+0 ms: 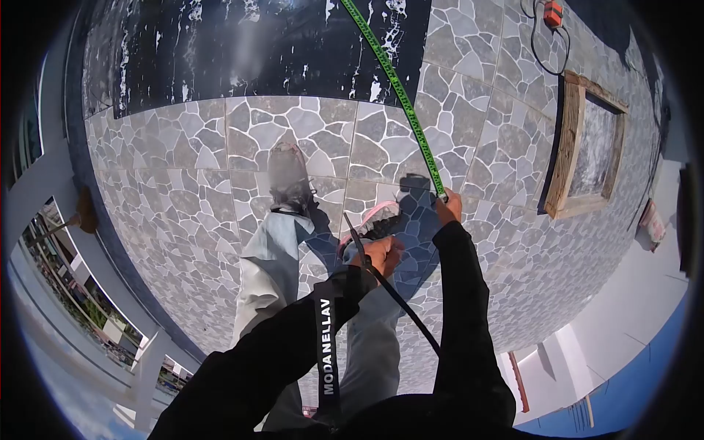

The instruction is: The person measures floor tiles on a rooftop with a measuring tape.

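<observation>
A green measuring tape (pixel 400 92) runs from the top edge over a black, white-streaked panel down to my right hand (pixel 449 208). The fingers of that hand are closed on the tape's lower end. My left hand (pixel 383 255) is closed in front of my pink shoe (pixel 383 218), beside a thin black strap (pixel 396 297) that crosses at the wrist; what its fingers hold, if anything, cannot be made out. The black panel (pixel 257 51) lies on the stone-patterned floor (pixel 293 114) ahead of my feet.
A wooden frame (pixel 563 158) lies on the floor at the right. An orange device (pixel 553 15) with a black cable is at the upper right. A white railing (pixel 55 172) borders the left side, and a white wall (pixel 623 293) stands at the lower right.
</observation>
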### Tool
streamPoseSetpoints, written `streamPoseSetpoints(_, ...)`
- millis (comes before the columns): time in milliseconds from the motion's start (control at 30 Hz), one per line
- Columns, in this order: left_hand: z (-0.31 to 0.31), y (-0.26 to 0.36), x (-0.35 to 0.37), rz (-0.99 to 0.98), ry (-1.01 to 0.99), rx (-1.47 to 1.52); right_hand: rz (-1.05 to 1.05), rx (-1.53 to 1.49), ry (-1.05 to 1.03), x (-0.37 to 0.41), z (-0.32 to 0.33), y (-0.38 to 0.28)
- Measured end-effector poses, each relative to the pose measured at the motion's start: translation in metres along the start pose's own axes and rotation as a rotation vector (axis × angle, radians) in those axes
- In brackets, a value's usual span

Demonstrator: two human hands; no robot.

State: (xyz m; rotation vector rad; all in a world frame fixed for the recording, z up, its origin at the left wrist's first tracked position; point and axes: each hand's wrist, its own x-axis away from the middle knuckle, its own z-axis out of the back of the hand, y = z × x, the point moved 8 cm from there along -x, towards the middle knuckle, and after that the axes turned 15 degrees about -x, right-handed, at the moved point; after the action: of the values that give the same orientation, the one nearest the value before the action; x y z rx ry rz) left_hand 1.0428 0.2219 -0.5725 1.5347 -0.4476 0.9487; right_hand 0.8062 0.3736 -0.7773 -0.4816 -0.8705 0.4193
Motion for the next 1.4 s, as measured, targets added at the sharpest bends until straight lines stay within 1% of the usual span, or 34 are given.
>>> streamPoseSetpoints(33, 0.002, 0.002, -0.004, -0.008, 0.009, 0.002, -0.024, 0.048, -0.046, -0.009, -0.002, 0.000)
streamPoseSetpoints(67, 0.002, 0.001, -0.006, 0.004, 0.020, -0.037, -0.013, 0.050, -0.046, -0.014, -0.002, 0.000)
streamPoseSetpoints(133, 0.003, -0.004, -0.009, 0.057, 0.035, -0.101, 0.078, 0.125, 0.016, -0.017, 0.001, -0.003)
streamPoseSetpoints(167, 0.006, -0.001, -0.008, 0.058, 0.039, -0.103, 0.081, 0.122, 0.015, -0.020, 0.000, -0.004)
streamPoseSetpoints(233, 0.010, 0.004, -0.007, 0.058, 0.028, -0.054, 0.047, 0.161, -0.009, -0.025, -0.001, 0.000)
streamPoseSetpoints(267, 0.009, 0.003, -0.008, 0.057, 0.026, -0.053, -0.056, 0.135, -0.077, -0.030, -0.007, 0.010)
streamPoseSetpoints(300, 0.008, 0.002, -0.008, 0.060, 0.029, -0.052, -0.054, 0.135, -0.080, -0.031, -0.009, 0.012)
streamPoseSetpoints(367, 0.011, 0.008, -0.009, -0.014, 0.083, -0.071, -0.025, 0.179, 0.004, -0.030, -0.007, 0.009)
streamPoseSetpoints(467, 0.015, 0.013, -0.009, -0.063, 0.153, -0.075, -0.039, 0.162, 0.013, -0.031, -0.005, 0.007)
streamPoseSetpoints(700, 0.012, 0.012, -0.017, -0.048, 0.135, -0.037, -0.071, 0.184, 0.018, -0.035, -0.001, 0.009)
streamPoseSetpoints(767, 0.019, 0.015, -0.016, -0.021, 0.142, -0.100, -0.081, 0.182, 0.013, -0.034, -0.001, 0.006)
streamPoseSetpoints(800, 0.006, -0.004, -0.022, -0.022, 0.149, -0.072, -0.064, 0.171, 0.005, -0.035, -0.002, 0.005)
streamPoseSetpoints(833, 0.013, 0.005, -0.019, -0.021, 0.129, -0.028, -0.060, 0.163, 0.003, -0.033, -0.001, 0.008)
streamPoseSetpoints(900, 0.011, 0.003, -0.020, 0.063, 0.064, -0.018, -0.193, 0.156, -0.019, -0.033, 0.001, 0.010)
streamPoseSetpoints(933, 0.006, 0.003, -0.022, 0.048, 0.021, -0.027, -0.202, 0.174, 0.002, -0.032, 0.004, 0.002)
streamPoseSetpoints(1000, 0.006, -0.001, -0.022, 0.046, 0.062, 0.017, -0.228, 0.187, 0.027, -0.029, 0.009, -0.002)
streamPoseSetpoints(1067, 0.004, -0.003, -0.022, 0.025, 0.053, 0.016, -0.183, 0.191, 0.115, -0.032, 0.015, -0.011)
streamPoseSetpoints(1200, 0.007, 0.005, -0.023, -0.034, 0.095, -0.004, -0.185, 0.185, 0.106, -0.035, 0.021, -0.012)
streamPoseSetpoints(1233, 0.008, 0.006, -0.023, -0.033, 0.097, -0.006, -0.181, 0.178, 0.114, -0.035, 0.022, -0.011)
streamPoseSetpoints(1300, 0.003, 0.002, -0.024, 0.040, 0.017, -0.014, -0.174, 0.167, 0.120, -0.037, 0.021, -0.013)
streamPoseSetpoints(1400, 0.002, -0.001, -0.026, 0.027, 0.038, -0.006, -0.206, 0.175, 0.165, -0.036, 0.024, -0.010)
